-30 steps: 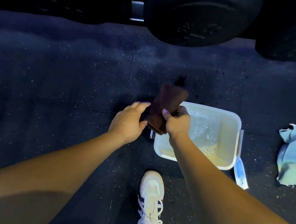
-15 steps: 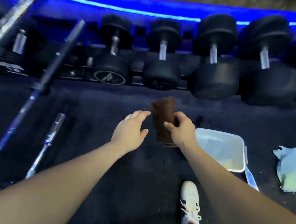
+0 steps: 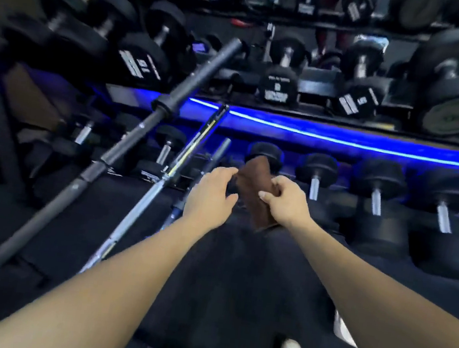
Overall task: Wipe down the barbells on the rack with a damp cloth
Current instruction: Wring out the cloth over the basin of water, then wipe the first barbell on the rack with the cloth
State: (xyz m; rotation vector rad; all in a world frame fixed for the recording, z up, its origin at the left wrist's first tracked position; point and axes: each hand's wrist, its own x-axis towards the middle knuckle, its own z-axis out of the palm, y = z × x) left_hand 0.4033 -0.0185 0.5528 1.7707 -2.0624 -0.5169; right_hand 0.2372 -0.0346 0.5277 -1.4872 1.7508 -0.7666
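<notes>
1. The right hand point(image 3: 286, 201) grips the brown cloth point(image 3: 255, 190), fingers curled round it, above the floor point(image 3: 238, 277) in front of the rack point(image 3: 344, 136).
2. The left hand point(image 3: 210, 197) is relaxed beside the cloth; contact unclear.
3. Three barbells point(image 3: 127, 145) lean at the rack's left end.

Three barbells point(image 3: 127, 143) lean left of the left hand point(image 3: 212, 198). The cloth point(image 3: 255, 189) sits between it and the right hand point(image 3: 286, 201). Dumbbells point(image 3: 376, 199) lie beyond both.
</notes>
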